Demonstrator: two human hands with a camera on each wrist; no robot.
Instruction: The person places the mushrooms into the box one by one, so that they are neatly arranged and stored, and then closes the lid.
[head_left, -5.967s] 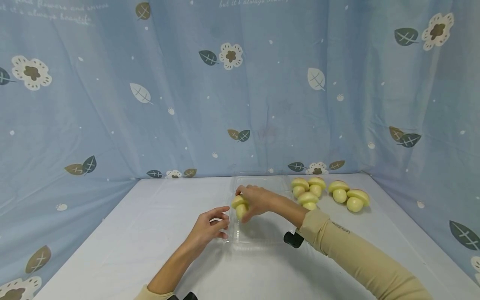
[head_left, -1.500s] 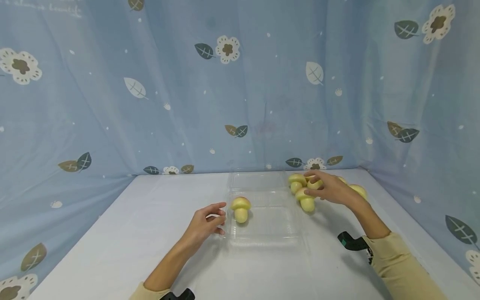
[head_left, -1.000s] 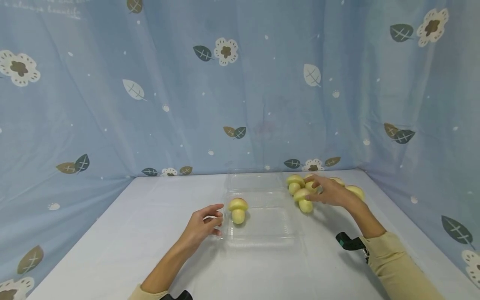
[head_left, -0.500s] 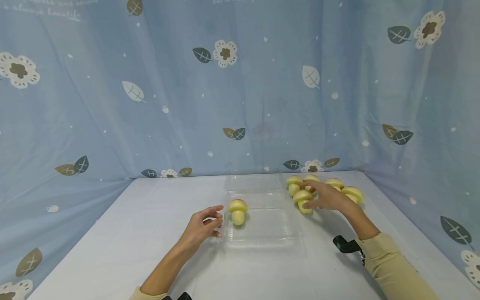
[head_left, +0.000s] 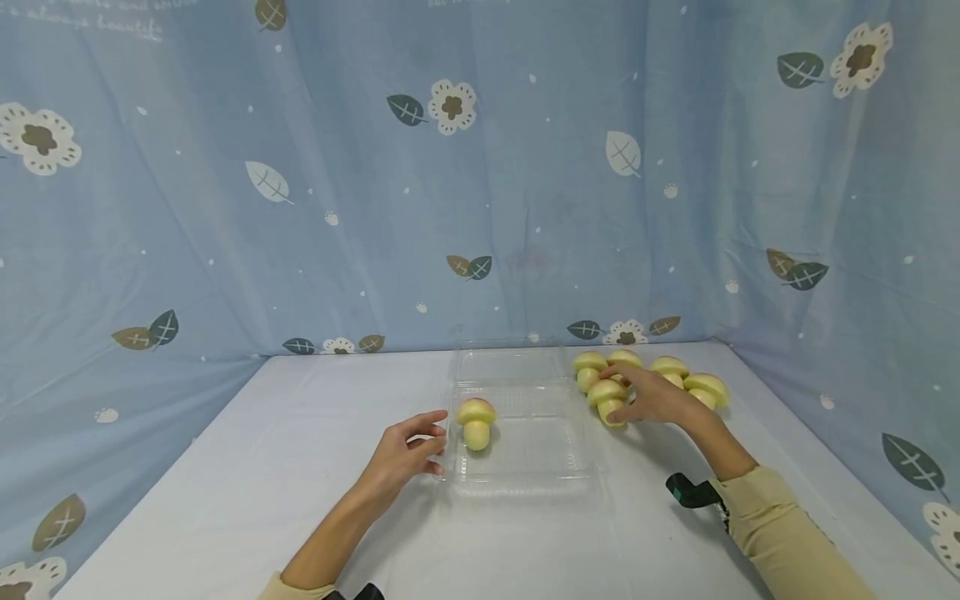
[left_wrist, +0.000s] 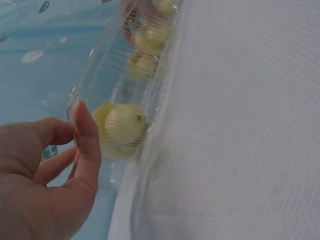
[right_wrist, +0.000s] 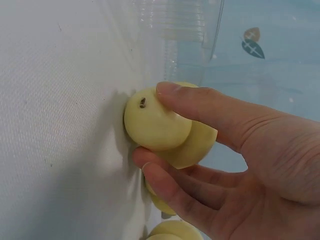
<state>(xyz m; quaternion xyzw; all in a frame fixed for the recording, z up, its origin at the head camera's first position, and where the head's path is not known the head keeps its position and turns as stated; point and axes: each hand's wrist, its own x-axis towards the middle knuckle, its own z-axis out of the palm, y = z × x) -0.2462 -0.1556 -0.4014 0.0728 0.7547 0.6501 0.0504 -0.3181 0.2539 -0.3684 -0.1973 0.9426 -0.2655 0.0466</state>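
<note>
Evidently, the worktop (head_left: 225,483) carried the box (head_left: 536,442), its rim pinched in the grip of the left hand (head_left: 405,454), perhaps for steadiness. Outside, to its right, the right hand (head_left: 654,397) grasped a mushroom (right_wrist: 155,125) by the stalk, likely a comfortable hold; another mushroom (head_left: 476,421) lay inside, at left.

On the surface (head_left: 315,417) before me lay a container (head_left: 536,437), a single mushroom (head_left: 476,423) in its left part. My left hand (head_left: 402,452) was at its left edge. To its right sat five more mushrooms (head_left: 589,362), my right hand (head_left: 651,395) around the nearest mushroom (head_left: 606,392). A curtain (head_left: 525,200) hung behind.
</note>
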